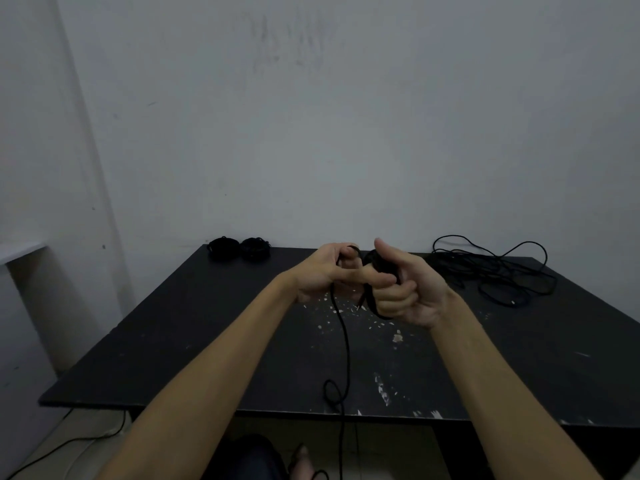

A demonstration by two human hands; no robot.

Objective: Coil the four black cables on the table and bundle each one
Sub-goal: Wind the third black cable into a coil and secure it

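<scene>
Cable [344,341] gripped by both hands, left hand [325,270] and right hand [403,289], above table [207,341].

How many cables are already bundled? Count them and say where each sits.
2. Both lie side by side at the table's far left edge: the left bundle and the right bundle. A third cable is in hand; a fourth lies loose at far right.

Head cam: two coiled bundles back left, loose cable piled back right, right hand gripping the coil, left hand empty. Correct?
One thing is wrong: the left hand is not empty. In the head view its fingers are curled round the black cable strand that trails down over the table edge. The rest holds: two coiled bundles back left, loose cable back right, right hand gripping the coil.
</scene>
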